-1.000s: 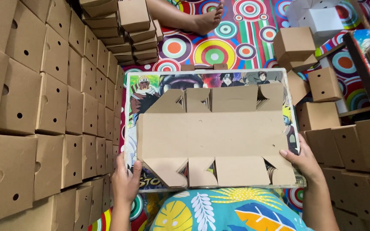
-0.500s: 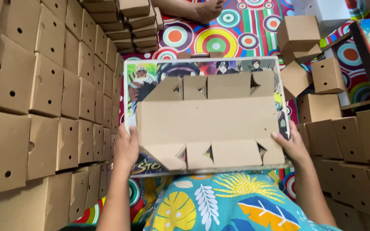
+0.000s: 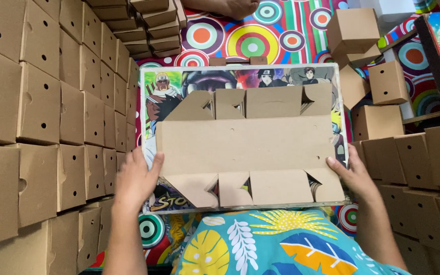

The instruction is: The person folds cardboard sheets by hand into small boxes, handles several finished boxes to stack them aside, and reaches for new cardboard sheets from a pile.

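Note:
A flat, unfolded brown cardboard box blank (image 3: pixel 245 145) with flaps along its far and near edges lies on a board (image 3: pixel 151 94) printed with cartoon figures, resting across my lap. My left hand (image 3: pixel 137 179) grips the blank's left edge near its lower corner. My right hand (image 3: pixel 350 170) holds the blank's right edge, thumb on top. The blank lies flat, its flaps not raised.
Stacked rows of folded brown boxes with small holes (image 3: pixel 52 122) fill the left side. More folded boxes (image 3: pixel 413 153) pile on the right, and a stack of flat blanks (image 3: pixel 143 23) lies at the back. A colourful circle-patterned mat (image 3: pixel 250 40) covers the floor. Another person's foot (image 3: pixel 235 6) shows at the top.
The view has shifted so the board and blank sit higher and nearer. Both hands have stayed on the blank's left and right edges.

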